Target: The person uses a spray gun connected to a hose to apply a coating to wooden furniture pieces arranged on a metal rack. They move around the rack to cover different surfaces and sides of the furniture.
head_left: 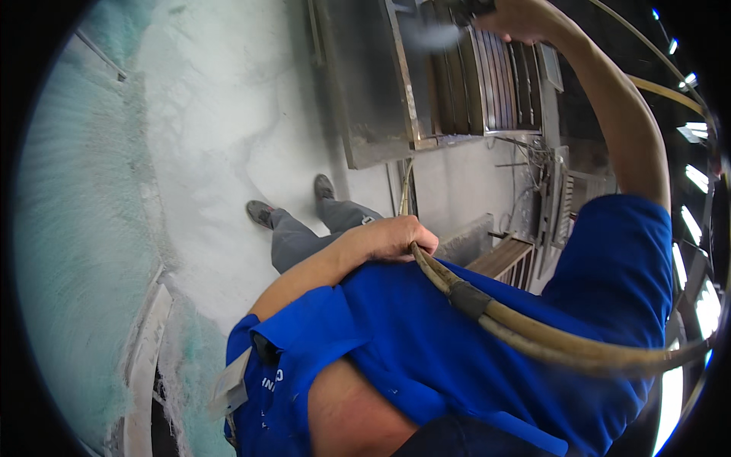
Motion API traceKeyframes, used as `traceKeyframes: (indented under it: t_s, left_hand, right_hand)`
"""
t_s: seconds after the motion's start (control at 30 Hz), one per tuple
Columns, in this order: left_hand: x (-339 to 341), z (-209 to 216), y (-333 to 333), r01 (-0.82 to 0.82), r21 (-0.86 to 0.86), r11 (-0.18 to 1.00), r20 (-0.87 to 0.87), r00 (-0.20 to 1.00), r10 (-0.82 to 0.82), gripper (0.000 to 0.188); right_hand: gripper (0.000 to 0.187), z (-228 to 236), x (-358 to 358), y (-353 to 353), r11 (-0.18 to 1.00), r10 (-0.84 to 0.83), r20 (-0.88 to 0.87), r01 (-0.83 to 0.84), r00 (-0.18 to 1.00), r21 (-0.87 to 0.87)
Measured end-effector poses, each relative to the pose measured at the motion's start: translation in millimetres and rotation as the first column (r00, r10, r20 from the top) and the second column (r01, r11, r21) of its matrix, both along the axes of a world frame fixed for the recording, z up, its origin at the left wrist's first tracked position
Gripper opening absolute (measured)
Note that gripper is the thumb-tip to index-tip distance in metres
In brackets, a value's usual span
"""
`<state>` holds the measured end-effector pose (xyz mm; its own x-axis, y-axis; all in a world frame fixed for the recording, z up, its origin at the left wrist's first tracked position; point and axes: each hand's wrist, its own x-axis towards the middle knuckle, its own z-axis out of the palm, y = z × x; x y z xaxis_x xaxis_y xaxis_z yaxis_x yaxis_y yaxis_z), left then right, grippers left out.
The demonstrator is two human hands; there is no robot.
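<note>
My left hand [400,238] is closed around a pair of yellowish hoses [525,316] at waist height. The hoses are bound with grey tape and curve across my blue shirt to the right; a thinner stretch hangs down beyond my fist. My right arm reaches up and away, and my right hand [525,19] grips a dark spray gun [470,9] at the top edge, partly cut off. A pale blurred mist [426,34] shows beside the gun, in front of a row of upright brown slats [495,80] in a metal frame.
A grey metal panel [365,84] stands before the slats. Another slatted wooden piece [506,259] lies nearer my waist. White powdery residue coats the floor [213,137]; a pale green, dusty surface [76,228] runs along the left. Lit tubes [697,179] line the right rim.
</note>
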<state>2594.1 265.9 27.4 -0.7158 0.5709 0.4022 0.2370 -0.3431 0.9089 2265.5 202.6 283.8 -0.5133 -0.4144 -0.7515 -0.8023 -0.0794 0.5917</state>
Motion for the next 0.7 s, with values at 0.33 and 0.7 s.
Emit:
traceKeyframes:
  t_s: [0.33,0.7]
  left_hand:
    - [4,14,-6,0.21,0.156,0.965,-0.061,0.977,-0.203,0.014]
    - [14,8,-14,0.174,0.08,0.981,-0.132,0.978,-0.163,0.011]
  right_hand:
    - [0.059,25,86,23,0.788,-0.466,0.22,0.515,0.857,-0.338]
    - [0.05,69,65,-26,0.835,-0.048,0.201,0.15,0.978,-0.529]
